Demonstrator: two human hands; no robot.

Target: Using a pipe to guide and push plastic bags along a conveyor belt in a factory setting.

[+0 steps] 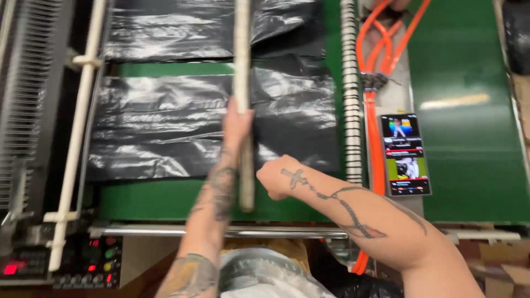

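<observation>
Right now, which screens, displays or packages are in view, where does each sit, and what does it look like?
Phone: lying flat right of the orange hoses, tall rectangle, lit screen with colourful picture tiles.
Control panel: lower left, dark, with red, green and yellow buttons.
Red display: far lower left, small glowing rectangle.
Cardboard box: lower right corner, brown, partly cut off.

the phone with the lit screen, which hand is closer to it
Right. The right hand is a closed fist on the green belt, left of the phone, with the orange hoses between. The left hand is farther left, gripping the pale rod.
</observation>
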